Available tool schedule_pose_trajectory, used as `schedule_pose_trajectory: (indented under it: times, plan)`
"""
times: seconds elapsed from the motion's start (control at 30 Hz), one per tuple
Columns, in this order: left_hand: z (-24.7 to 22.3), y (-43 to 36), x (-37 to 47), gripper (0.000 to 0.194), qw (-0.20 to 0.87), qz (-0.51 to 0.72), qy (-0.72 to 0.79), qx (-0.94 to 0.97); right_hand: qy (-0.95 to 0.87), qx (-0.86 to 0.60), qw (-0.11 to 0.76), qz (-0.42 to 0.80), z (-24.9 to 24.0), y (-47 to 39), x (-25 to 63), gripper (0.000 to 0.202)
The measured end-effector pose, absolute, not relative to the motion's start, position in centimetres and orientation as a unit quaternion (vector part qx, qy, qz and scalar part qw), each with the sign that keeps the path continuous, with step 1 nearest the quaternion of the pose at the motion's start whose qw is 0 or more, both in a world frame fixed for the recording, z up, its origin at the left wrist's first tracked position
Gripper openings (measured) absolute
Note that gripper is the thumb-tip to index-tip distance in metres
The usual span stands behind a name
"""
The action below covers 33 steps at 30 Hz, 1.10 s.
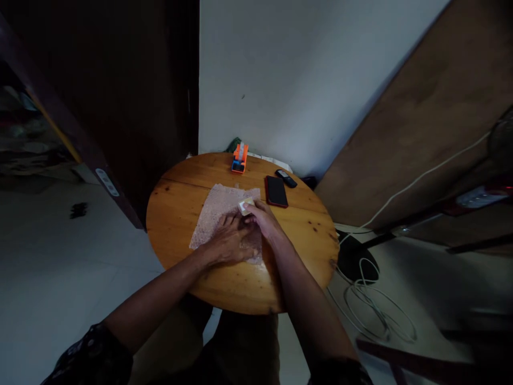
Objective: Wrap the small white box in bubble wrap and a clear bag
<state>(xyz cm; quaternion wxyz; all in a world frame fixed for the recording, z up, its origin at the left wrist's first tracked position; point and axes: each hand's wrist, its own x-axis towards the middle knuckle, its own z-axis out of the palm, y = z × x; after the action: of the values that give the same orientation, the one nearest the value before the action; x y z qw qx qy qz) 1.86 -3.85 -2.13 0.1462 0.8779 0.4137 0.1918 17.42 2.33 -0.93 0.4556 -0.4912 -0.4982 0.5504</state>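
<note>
Currently right hand [262, 216] grips a small pale cream-and-white rectangular box [242, 206], thumb on top, other fingers mostly hidden; contents can't be read. Left hand [231, 240] just beside it, lower and to the left, palm down, fingers spread, holding nothing visible, resting on a translucent pinkish sheet of bubble wrap [208, 216]. Box is over the upper right part of that sheet; whether it touches the sheet, can't tell.

Sheet lies flat on a round yellow-brown wooden tabletop [306, 235], roughly four-sided, its right part partly under the hands. Near its upper right corner: a black-screened phone in a red case [277, 191], lying flat. Just beyond that, a small black keypad handset [286, 178], set at a slant. Toward the far edge, an orange-and-blue tape dispenser [239, 159] with a clear roll. Past the tabletop, pale plain wall [276, 69]; on the floor at right, a loosely coiled white cable [371, 305].
</note>
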Motion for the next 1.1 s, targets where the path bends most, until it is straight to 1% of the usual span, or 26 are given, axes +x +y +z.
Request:
schedule_pose_trajectory:
  times: [0.07,0.17,0.2,0.27,0.33,0.4,0.5,0.57,0.6,0.67,0.73,0.8,0.87,1.0,1.1]
  plan:
    - [-1.4,-3.6,0.9,0.071,0.166,0.187,0.391,0.885,-0.501,-0.489,0.452,0.553,-1.0,2.1,17.5,0.030]
    - [-0.3,-3.4,-1.1,0.056,0.169,0.196,0.381,0.887,-0.520,-0.483,0.447,0.545,-0.9,2.0,17.4,0.032]
    - [-0.1,-3.4,-1.7,0.058,0.167,0.191,0.392,0.884,-0.529,-0.478,0.445,0.542,-0.9,1.9,17.4,0.033]
    - [-0.2,-3.4,-2.9,0.073,0.149,0.180,0.443,0.865,-0.552,-0.473,0.435,0.532,-0.9,1.9,17.3,0.035]
    - [-0.9,-3.5,-3.8,0.082,0.146,0.170,0.481,0.848,-0.596,-0.471,0.414,0.502,-1.0,1.8,17.2,0.036]
    - [-1.8,-3.6,-4.2,0.086,0.151,0.175,0.497,0.837,-0.657,-0.477,0.395,0.430,-1.0,1.5,16.9,0.039]
    - [-2.7,-3.7,-4.3,0.091,0.154,0.188,0.510,0.825,-0.743,-0.487,0.371,0.270,-1.1,0.8,16.4,0.045]
    - [-3.0,-3.7,-4.3,0.093,0.156,0.194,0.512,0.822,-0.787,-0.482,0.330,0.198,-1.1,0.4,16.2,0.049]
    - [-3.0,-3.7,-4.3,0.093,0.156,0.198,0.511,0.822,-0.804,-0.477,0.304,0.184,-1.2,0.3,16.2,0.053]
    - [-3.0,-3.7,-4.3,0.093,0.157,0.207,0.508,0.822,-0.823,-0.464,0.268,0.187,-1.4,0.3,16.4,0.063]
    - [-3.0,-3.7,-4.3,0.093,0.156,0.213,0.507,0.821,-0.823,-0.457,0.264,0.209,-1.6,0.5,16.8,0.074]
    - [-3.0,-3.7,-4.4,0.094,0.156,0.213,0.504,0.822,-0.814,-0.456,0.274,0.234,-1.7,0.7,17.1,0.077]
    - [-2.9,-3.7,-4.4,0.095,0.157,0.212,0.501,0.824,-0.804,-0.460,0.282,0.252,-1.8,0.9,17.4,0.072]
    - [-2.9,-3.8,-4.5,0.094,0.166,0.216,0.500,0.822,-0.799,-0.450,0.284,0.280,-1.7,0.9,17.4,0.052]
    - [-2.9,-3.8,-4.6,0.095,0.171,0.216,0.503,0.819,-0.797,-0.442,0.295,0.286,-1.9,1.0,17.4,0.050]
